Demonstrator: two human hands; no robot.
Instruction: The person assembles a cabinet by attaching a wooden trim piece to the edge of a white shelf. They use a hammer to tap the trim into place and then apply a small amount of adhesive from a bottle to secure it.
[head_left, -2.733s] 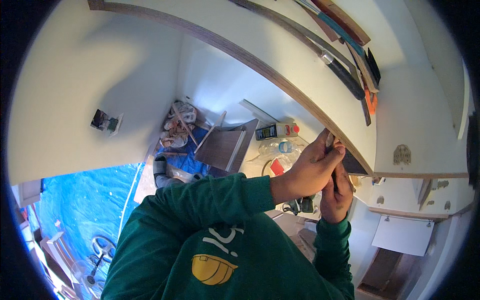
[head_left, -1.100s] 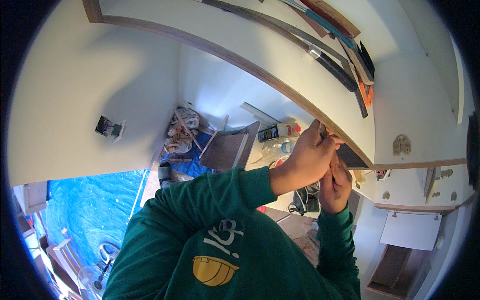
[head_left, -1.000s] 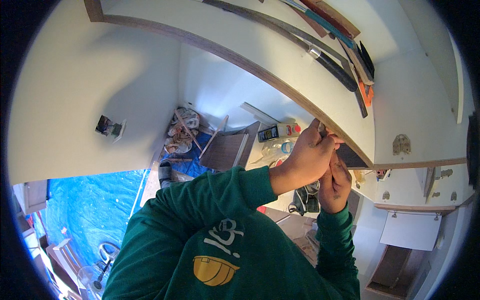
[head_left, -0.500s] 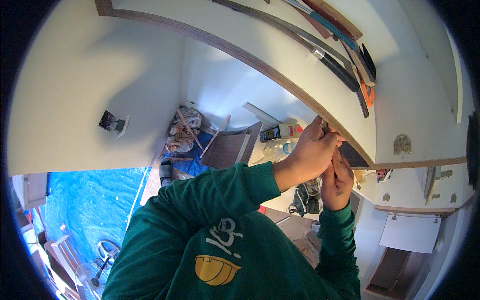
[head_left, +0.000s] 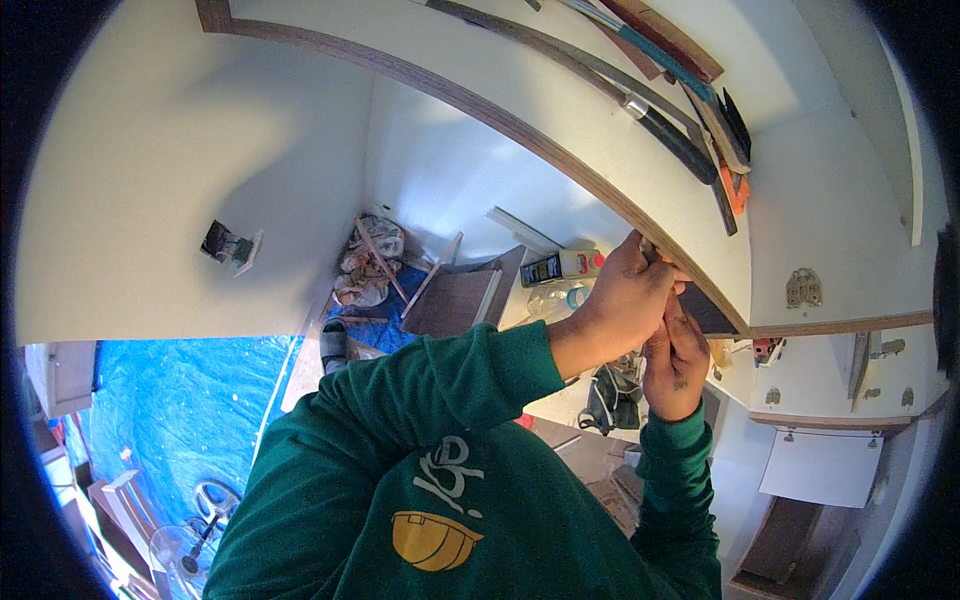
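Note:
Both hands meet at the wood-edged front of a white cabinet shelf (head_left: 600, 160), near its right corner. My left hand (head_left: 622, 305) is closed, with its fingers up against the brown edge strip (head_left: 560, 152). A small dull bit of something shows by its thumb, too hidden to name. Just below and touching it is my right hand (head_left: 676, 362), its fingers bent and pressed together under the edge. Whatever lies between those fingers is out of sight.
On the shelf rest a black-handled tool (head_left: 675, 145) and other long tools. Underneath stand a jug with a red cap (head_left: 562, 265), a clear bottle (head_left: 560, 298) and a black bag (head_left: 610, 398). Blue sheeting (head_left: 190, 420) covers the floor at left; a hinge (head_left: 803, 288) sits at right.
Both hands stay at the same spot on the shelf edge with almost the same grip. The view has shifted very slightly.

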